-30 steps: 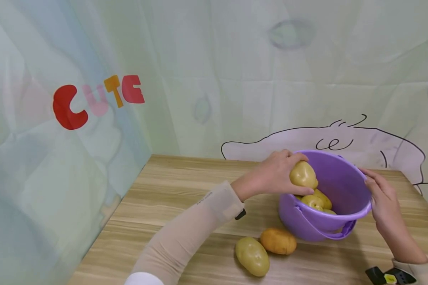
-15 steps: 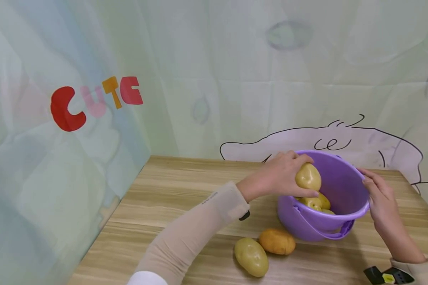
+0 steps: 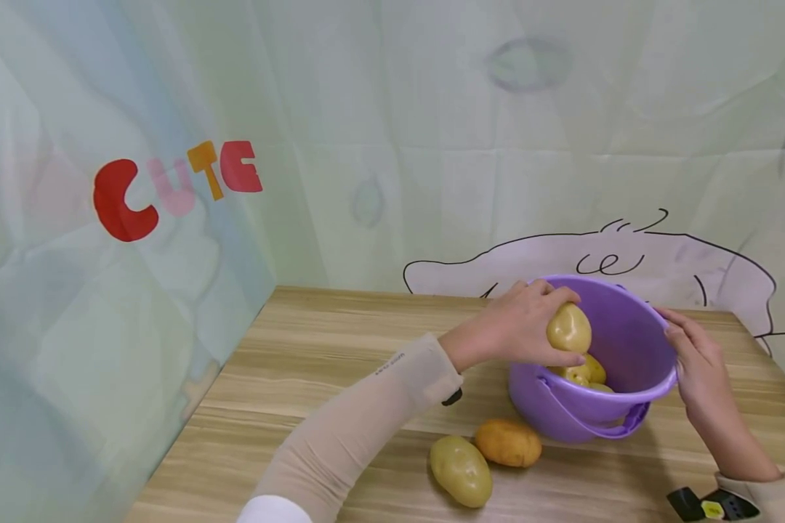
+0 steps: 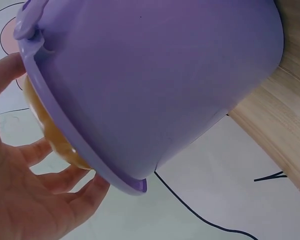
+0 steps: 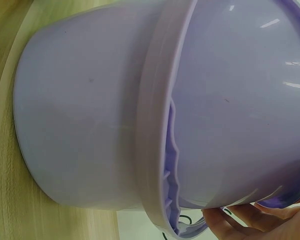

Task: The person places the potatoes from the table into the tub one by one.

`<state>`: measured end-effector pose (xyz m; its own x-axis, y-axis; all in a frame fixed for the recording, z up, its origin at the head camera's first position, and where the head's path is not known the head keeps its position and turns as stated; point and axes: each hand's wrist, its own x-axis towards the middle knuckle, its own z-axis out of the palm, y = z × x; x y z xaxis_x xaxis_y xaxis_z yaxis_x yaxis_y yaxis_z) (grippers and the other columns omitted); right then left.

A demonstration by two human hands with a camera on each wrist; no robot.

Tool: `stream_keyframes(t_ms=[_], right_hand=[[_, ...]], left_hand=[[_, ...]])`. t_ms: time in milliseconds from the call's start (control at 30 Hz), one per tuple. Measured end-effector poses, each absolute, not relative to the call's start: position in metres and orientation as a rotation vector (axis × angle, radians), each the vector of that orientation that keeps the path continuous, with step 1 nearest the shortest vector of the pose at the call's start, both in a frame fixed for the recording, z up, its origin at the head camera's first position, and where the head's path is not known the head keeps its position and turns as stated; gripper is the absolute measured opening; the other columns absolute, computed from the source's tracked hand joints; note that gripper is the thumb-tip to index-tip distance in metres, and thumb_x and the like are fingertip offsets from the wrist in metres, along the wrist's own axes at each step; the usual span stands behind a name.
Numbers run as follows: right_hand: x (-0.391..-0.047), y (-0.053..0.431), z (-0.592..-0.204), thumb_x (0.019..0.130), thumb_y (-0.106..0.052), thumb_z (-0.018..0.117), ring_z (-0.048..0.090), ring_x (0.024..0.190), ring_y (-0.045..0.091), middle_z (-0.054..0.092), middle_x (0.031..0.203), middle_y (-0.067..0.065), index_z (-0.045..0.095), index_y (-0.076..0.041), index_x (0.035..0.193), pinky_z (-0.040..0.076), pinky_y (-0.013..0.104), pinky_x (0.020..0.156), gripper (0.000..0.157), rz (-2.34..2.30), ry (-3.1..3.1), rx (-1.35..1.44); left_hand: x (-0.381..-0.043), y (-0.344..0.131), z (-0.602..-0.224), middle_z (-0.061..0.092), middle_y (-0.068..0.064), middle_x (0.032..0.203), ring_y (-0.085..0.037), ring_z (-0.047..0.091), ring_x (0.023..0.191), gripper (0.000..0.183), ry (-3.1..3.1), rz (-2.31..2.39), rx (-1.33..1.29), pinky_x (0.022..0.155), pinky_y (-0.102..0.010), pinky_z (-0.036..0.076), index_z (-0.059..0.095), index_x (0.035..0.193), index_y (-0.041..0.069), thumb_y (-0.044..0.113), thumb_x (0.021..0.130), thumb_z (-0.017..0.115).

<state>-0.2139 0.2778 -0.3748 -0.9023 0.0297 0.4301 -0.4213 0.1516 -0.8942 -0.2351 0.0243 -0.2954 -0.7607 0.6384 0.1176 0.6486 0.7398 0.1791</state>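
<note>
A purple bucket (image 3: 556, 414) stands tilted on the table, its mouth facing me and its handle hanging down the front. My left hand (image 3: 520, 323) holds a smooth yellow potato (image 3: 570, 329) just inside the bucket's left rim, thumb below and fingers over the top. In the left wrist view, that potato (image 4: 50, 132) is partly hidden behind the rim. More yellow potatoes (image 3: 594, 369) lie in the bucket beneath it. On the opposite side, my right hand (image 3: 700, 363) grips the rim; its fingers (image 5: 225, 225) show at the rim in the right wrist view.
Two loose potatoes lie on the wooden table (image 3: 301, 378) in front of the bucket: an orange-brown one (image 3: 509, 442) close to its base and a yellow-green one (image 3: 461, 471) nearer me. A printed cloth backdrop (image 3: 432, 181) hangs behind the table and along the left.
My left hand has shifted slightly right with the potato, over the bucket's mouth. The right hand, the bucket and the two loose potatoes have stayed in place.
</note>
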Motion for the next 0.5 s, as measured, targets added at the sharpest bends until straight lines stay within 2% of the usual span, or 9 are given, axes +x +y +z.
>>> stream_keyframes(t_ms=[267,500], right_hand=[[-0.2135,0.2778,-0.3751,0.098,-0.014,0.042,0.054,0.093,0.000,0.059,0.107,-0.011,0.052,0.000,0.127,0.042,0.009,0.073,0.034,1.782,-2.112,0.351],[-0.2143,0.2775,-0.3742,0.098,-0.014,0.043,0.055,0.092,0.000,0.059,0.106,-0.011,0.052,0.001,0.126,0.042,0.009,0.073,0.034,1.809,-2.086,0.367]], left_hand=[[-0.2337,0.0243,-0.2929,0.041,0.002,0.129,-0.012,0.040,0.107,0.073,-2.906,-0.298,-1.065,0.085,-0.023,0.037,0.036,0.136,0.029,0.065,0.076,0.056],[-0.2333,0.0214,-0.2922,0.042,0.002,0.129,-0.013,0.041,0.108,0.070,-2.904,-0.329,-1.060,0.087,-0.024,0.036,0.038,0.134,0.029,0.064,0.077,0.056]])
